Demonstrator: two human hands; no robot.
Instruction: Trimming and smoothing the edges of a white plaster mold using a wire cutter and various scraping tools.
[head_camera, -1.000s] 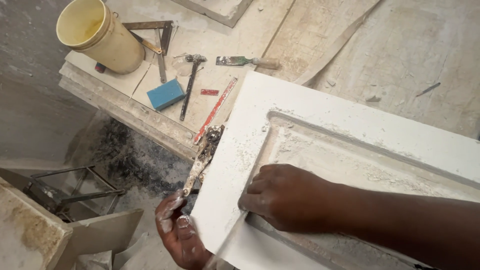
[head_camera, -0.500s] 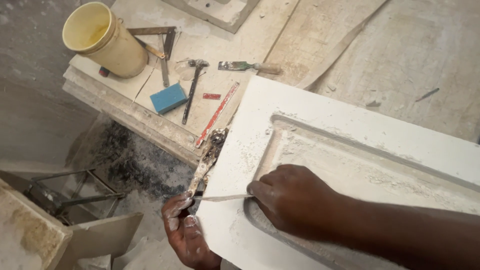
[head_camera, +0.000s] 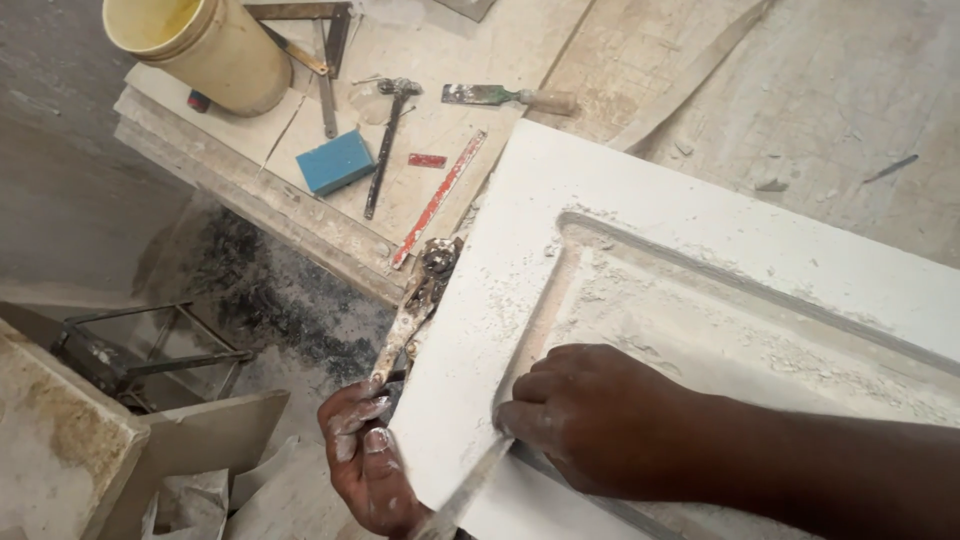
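A white door panel (head_camera: 650, 230) with a recessed moulded frame lies tilted across the workbench, dusted with filler crumbs. My right hand (head_camera: 590, 415) rests on its lower left part and grips a narrow flat blade (head_camera: 465, 490) pressed along the groove of the recess. My left hand (head_camera: 365, 450) is below the panel's left edge and holds a filler-caked putty knife (head_camera: 415, 305) that points up along that edge.
On the bench behind stand a yellow bucket (head_camera: 205, 45), a blue sanding block (head_camera: 336, 161), a hammer (head_camera: 385, 135), a metal square (head_camera: 320, 50), a red strip (head_camera: 440, 195) and a scraper (head_camera: 505, 97). A metal frame (head_camera: 150, 350) and boards lie on the floor at left.
The view has shifted. My right hand has slid the blade down along the groove, toward the panel's lower edge. My left hand still holds the putty knife by the panel's edge.
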